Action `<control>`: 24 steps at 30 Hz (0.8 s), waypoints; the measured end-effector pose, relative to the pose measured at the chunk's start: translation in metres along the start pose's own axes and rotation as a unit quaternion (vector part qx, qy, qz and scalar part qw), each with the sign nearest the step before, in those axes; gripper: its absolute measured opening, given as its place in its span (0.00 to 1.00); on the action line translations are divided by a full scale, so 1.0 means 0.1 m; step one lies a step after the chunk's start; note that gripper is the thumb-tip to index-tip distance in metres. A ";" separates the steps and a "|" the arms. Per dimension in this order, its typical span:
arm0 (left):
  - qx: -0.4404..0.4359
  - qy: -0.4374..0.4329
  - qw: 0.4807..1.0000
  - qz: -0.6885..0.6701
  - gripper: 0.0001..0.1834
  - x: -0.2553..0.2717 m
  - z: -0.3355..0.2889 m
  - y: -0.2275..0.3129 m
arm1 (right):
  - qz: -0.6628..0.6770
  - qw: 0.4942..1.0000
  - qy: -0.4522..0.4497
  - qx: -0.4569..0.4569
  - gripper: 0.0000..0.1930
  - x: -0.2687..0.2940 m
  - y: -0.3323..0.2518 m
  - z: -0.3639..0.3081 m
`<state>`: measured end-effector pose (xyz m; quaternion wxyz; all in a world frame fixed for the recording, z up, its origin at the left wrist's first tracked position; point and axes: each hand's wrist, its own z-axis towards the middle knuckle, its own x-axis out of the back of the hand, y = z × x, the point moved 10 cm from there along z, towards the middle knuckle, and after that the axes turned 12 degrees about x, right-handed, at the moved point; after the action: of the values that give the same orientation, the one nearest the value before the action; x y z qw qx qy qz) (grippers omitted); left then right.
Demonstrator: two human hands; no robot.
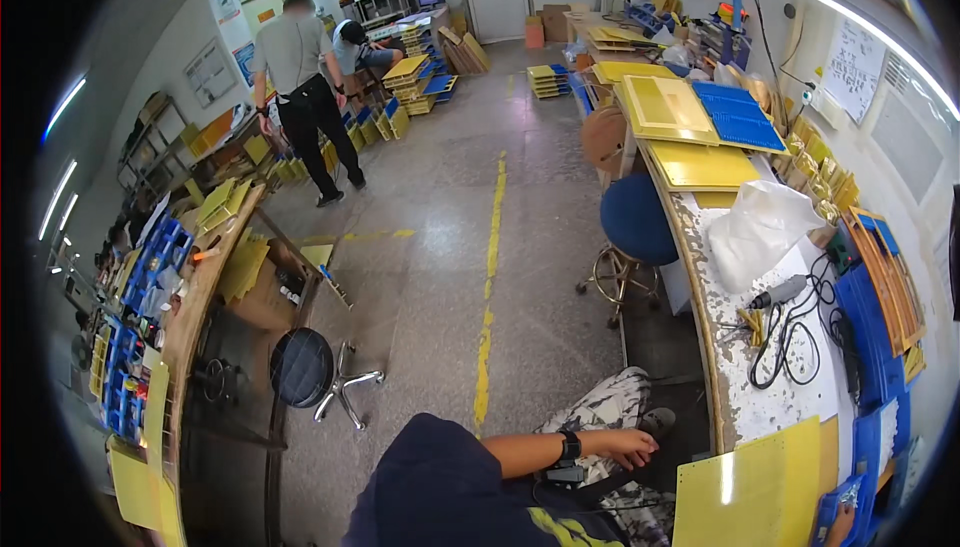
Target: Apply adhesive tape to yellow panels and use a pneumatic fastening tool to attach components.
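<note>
My left hand (pixel 632 447) hovers over my lap, with a dark band on the wrist. Its fingers hang loosely bent and a little apart, and I see nothing held in them. At the lower right edge, my right hand (pixel 842 525) reaches to a small blue bin (pixel 828 509) that holds small shiny pieces too tiny to make out. Its fingers are mostly hidden. Between the two hands, a yellow board (pixel 745 487) lies on the near end of the bench.
The right bench (pixel 735 387) carries a grey handheld power tool (pixel 778 293), black cable, a white plastic bag (pixel 762 232) and yellow and blue panels. A blue stool (pixel 638 219) stands beside it. Leftward are a black stool (pixel 302 367), another bench and a standing person (pixel 300 87).
</note>
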<state>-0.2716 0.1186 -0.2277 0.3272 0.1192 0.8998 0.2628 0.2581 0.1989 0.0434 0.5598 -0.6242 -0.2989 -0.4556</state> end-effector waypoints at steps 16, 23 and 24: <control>-0.027 0.048 0.998 -0.042 0.17 0.23 0.00 -0.08 | 0.004 0.998 0.065 -0.006 0.19 -0.06 0.62 0.29; -0.030 0.060 0.997 -0.040 0.18 0.25 -0.05 -0.09 | -0.179 0.972 0.112 0.106 0.25 0.38 -0.64 -0.08; -0.030 0.059 0.997 -0.033 0.18 0.25 -0.04 -0.08 | -0.178 0.972 0.114 0.103 0.25 0.37 -0.61 -0.10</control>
<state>-0.2938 0.1200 -0.2424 0.2856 0.0640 0.9126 0.2854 0.2171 0.1963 0.1024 0.5613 -0.4443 -0.3849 -0.5826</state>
